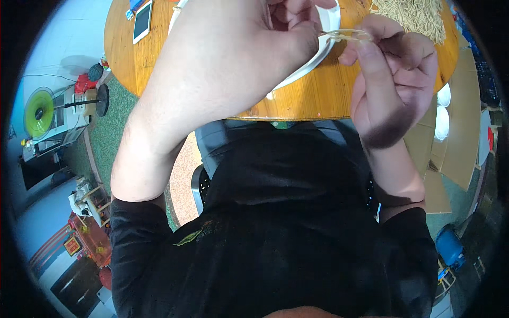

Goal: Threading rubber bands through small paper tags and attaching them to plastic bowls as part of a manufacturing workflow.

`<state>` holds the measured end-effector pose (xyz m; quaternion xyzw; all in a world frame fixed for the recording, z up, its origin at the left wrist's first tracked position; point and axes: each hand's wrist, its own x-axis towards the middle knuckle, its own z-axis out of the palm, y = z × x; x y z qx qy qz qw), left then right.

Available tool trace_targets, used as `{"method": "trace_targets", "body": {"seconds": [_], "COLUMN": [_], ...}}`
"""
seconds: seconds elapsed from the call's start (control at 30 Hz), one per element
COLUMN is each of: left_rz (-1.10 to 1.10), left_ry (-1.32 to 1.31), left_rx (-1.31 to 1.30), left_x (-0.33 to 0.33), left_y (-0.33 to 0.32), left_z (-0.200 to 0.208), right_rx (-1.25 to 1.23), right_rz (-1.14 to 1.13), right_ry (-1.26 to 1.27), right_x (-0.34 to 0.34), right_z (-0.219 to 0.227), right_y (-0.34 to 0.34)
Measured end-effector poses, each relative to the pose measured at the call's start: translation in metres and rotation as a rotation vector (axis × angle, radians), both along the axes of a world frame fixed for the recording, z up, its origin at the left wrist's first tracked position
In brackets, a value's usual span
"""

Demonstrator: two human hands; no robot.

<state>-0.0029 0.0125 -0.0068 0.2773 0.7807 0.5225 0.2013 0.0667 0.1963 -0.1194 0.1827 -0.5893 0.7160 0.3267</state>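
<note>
A thin pale-yellow looped cord (347,35) stretches between my two hands above the table's near side. My left hand (281,45) is closed, back upward, pinching the cord's left end; several of its fingers are hidden. The right hand (395,74) has thumb and forefinger pressed together on the loop's other end, with the remaining fingers curled. Under my left hand and forearm is a white round dish (330,21), mostly covered, so its contents cannot be seen. A heap of cream-coloured cords (416,18) lies beyond my right hand.
The round wooden table (302,100) carries a white phone (142,22) at the left. On the floor, a green fan (41,113) stands at left and flattened cardboard (457,148) lies at right. A blue object (450,246) sits at lower right.
</note>
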Motion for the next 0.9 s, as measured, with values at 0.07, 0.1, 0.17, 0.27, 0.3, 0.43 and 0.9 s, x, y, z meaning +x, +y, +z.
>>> {"method": "trace_targets", "body": {"seconds": [0.07, 0.1, 0.17, 0.27, 0.3, 0.43, 0.9], "left_rz": [0.006, -0.031, -0.069, -0.068, -0.076, -0.141, -0.216], "left_ry": [-0.005, 0.036, 0.079, 0.06, 0.049, 0.065, 0.614], "left_rx": [-0.05, -0.154, -0.256, -0.398, -0.376, -0.472, 0.116], "left_x": [0.003, 0.005, 0.006, 0.006, 0.005, 0.0, 0.008], "left_y": [0.0, 0.001, 0.006, 0.012, 0.009, 0.009, -0.018], "left_z": [0.008, 0.014, 0.029, 0.037, 0.029, 0.026, 0.003], "right_rx": [-0.035, -0.126, -0.215, -0.259, -0.27, -0.208, -0.219], "right_rz": [0.071, 0.136, 0.2, 0.161, 0.185, 0.154, 0.18], "right_ry": [0.014, -0.027, -0.067, -0.119, -0.13, -0.239, -0.208], "right_x": [0.001, 0.004, 0.007, 0.008, 0.007, 0.003, 0.011], "right_z": [0.001, 0.003, 0.007, 0.011, 0.011, 0.013, 0.033], "right_y": [0.001, 0.0, -0.002, -0.002, -0.001, 0.001, -0.017]}}
